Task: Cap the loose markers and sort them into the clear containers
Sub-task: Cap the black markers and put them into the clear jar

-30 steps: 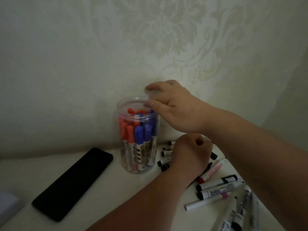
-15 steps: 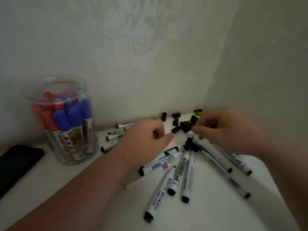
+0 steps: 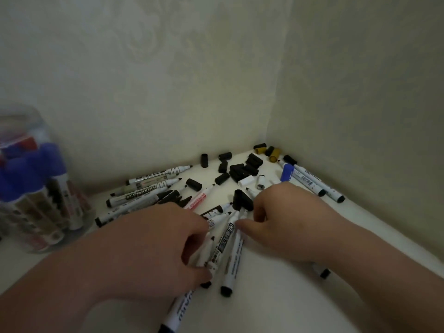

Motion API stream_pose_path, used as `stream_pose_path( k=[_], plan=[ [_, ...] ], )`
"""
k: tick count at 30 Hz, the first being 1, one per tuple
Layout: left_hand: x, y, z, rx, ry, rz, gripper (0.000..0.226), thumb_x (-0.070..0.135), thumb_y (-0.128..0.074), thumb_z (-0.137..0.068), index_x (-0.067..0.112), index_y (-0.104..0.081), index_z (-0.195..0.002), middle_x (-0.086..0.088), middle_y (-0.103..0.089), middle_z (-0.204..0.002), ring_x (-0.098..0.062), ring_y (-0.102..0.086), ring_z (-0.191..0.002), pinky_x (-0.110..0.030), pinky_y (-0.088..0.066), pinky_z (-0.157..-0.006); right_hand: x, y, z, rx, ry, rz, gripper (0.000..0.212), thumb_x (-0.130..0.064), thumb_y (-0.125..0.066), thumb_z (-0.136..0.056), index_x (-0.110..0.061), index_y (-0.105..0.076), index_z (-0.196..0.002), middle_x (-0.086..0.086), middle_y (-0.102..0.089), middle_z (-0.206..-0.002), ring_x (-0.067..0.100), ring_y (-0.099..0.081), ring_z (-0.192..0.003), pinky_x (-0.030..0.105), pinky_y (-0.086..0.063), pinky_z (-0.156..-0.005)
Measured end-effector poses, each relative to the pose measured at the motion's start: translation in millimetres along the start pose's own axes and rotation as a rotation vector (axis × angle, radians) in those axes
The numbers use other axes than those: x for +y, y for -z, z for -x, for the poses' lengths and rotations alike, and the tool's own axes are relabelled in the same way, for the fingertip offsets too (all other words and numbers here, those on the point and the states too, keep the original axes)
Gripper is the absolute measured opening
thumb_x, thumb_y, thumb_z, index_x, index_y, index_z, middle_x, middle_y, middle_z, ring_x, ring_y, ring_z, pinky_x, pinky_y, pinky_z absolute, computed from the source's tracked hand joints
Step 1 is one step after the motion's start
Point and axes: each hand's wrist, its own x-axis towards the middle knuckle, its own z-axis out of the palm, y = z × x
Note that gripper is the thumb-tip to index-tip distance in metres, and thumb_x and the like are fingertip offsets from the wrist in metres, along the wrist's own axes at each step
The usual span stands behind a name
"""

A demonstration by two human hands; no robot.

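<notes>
Gripping a fanned bundle of markers (image 3: 225,246) at frame centre with left hand (image 3: 153,243), fingers curled round. Pinching the bundle's black-capped ends with right hand (image 3: 286,222). Scattered above on the bench (image 3: 276,296), toward the corner: loose caps (image 3: 242,169). Standing far left: clear container (image 3: 36,188), packed full.

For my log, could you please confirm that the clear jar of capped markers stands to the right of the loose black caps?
Not quite: the head view shows the clear jar of capped markers standing to the left of the loose black caps, not the right.

Left hand (image 3: 153,243) curled (knuckles up), right hand (image 3: 288,219) palm down, fingers bent, forearms converging
</notes>
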Motion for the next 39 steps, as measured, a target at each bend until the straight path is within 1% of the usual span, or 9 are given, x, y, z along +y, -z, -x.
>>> stream_pose_path(
  k=[8, 17, 20, 23, 26, 30, 34, 36, 39],
  plan=[
    [-10, -1, 0, -0.057, 0.027, 0.064, 0.037, 0.064, -0.071, -0.073, 0.034, -0.052, -0.082, 0.014, -0.060, -0.084, -0.002, -0.060, -0.078, -0.022, -0.054, -0.068, -14, -1, 7, -0.004, -0.032, 0.095, 0.039, -0.056, -0.052, -0.090, -0.021, -0.051, -0.072, -0.004, -0.050, -0.067, 0.012, -0.048, -0.058, 0.028, -0.041, -0.053],
    [-14, -7, -9, 0.172, 0.087, 0.271, 0.026, 0.045, -0.071, -0.074, 0.030, -0.051, -0.080, 0.009, -0.064, -0.076, -0.002, -0.060, -0.062, -0.025, -0.049, -0.054, -15, -1, 8, -0.051, -0.164, -0.059, 0.036, -0.045, -0.063, -0.082, -0.018, -0.046, -0.064, -0.003, -0.042, -0.057, 0.012, -0.042, -0.050, 0.026, -0.035, -0.046],
    [-11, -13, -17, 0.301, 0.065, 0.571, 0.026, 0.027, -0.076, -0.077, 0.028, -0.051, -0.077, 0.013, -0.065, -0.070, -0.001, -0.056, -0.050, -0.017, -0.043, -0.049, -4, 10, 8, 0.013, -0.200, -0.310, 0.029, -0.039, -0.066, -0.082, -0.010, -0.066, -0.075, 0.003, -0.059, -0.059, 0.012, -0.050, -0.052, 0.029, -0.046, -0.052],
    [-1, -14, -21, 0.340, 0.034, 1.084, 0.025, -0.004, -0.069, -0.083, 0.011, -0.050, -0.078, -0.002, -0.066, -0.065, -0.018, -0.067, -0.055, -0.032, -0.055, -0.056, 11, 20, 6, 0.068, -0.059, -0.909, 0.024, -0.021, -0.067, -0.085, -0.006, -0.067, -0.065, 0.012, -0.065, -0.055, 0.020, -0.048, -0.044, 0.031, -0.041, -0.047],
    [6, -14, -22, 0.325, 0.015, 1.307, 0.024, -0.016, -0.063, -0.084, 0.001, -0.046, -0.082, -0.012, -0.062, -0.067, -0.031, -0.069, -0.059, -0.041, -0.059, -0.060, 20, 15, 1, 0.029, 0.119, -1.163, 0.020, -0.018, -0.067, -0.082, -0.005, -0.069, -0.067, 0.018, -0.061, -0.056, 0.022, -0.046, -0.040, 0.025, -0.037, -0.041],
    [4, -14, -21, 0.321, 0.053, 1.192, 0.024, -0.006, -0.073, -0.082, 0.002, -0.051, -0.080, -0.005, -0.063, -0.064, -0.021, -0.065, -0.052, -0.039, -0.059, -0.055, 24, 9, -3, -0.010, 0.148, -1.147, 0.021, -0.007, -0.065, -0.090, 0.003, -0.065, -0.071, 0.014, -0.061, -0.054, 0.020, -0.047, -0.041, 0.022, -0.038, -0.041],
    [3, -16, -18, 0.314, 0.126, 0.691, 0.029, 0.032, -0.082, -0.079, 0.021, -0.055, -0.074, 0.005, -0.069, -0.064, -0.004, -0.063, -0.049, -0.019, -0.051, -0.050, 31, 8, -7, -0.030, 0.139, -1.068, 0.031, -0.022, -0.069, -0.083, 0.007, -0.061, -0.077, 0.014, -0.062, -0.056, 0.024, -0.046, -0.045, 0.027, -0.036, -0.045],
    [4, -16, -17, 0.295, 0.134, 0.563, 0.032, 0.040, -0.079, -0.080, 0.024, -0.053, -0.073, 0.008, -0.070, -0.064, -0.005, -0.064, -0.047, -0.023, -0.053, -0.053, 34, 10, -9, -0.036, 0.123, -1.095, 0.033, -0.024, -0.069, -0.079, 0.008, -0.059, -0.075, 0.017, -0.061, -0.056, 0.024, -0.044, -0.043, 0.027, -0.034, -0.044],
    [5, -18, -17, 0.204, 0.158, 0.552, 0.027, 0.032, -0.073, -0.088, 0.019, -0.052, -0.076, -0.001, -0.070, -0.066, -0.013, -0.067, -0.044, -0.032, -0.057, -0.052, 37, 10, -9, -0.046, 0.110, -1.168, 0.024, -0.020, -0.070, -0.078, 0.001, -0.061, -0.070, 0.017, -0.059, -0.055, 0.023, -0.042, -0.042, 0.026, -0.031, -0.043]
  ],
)
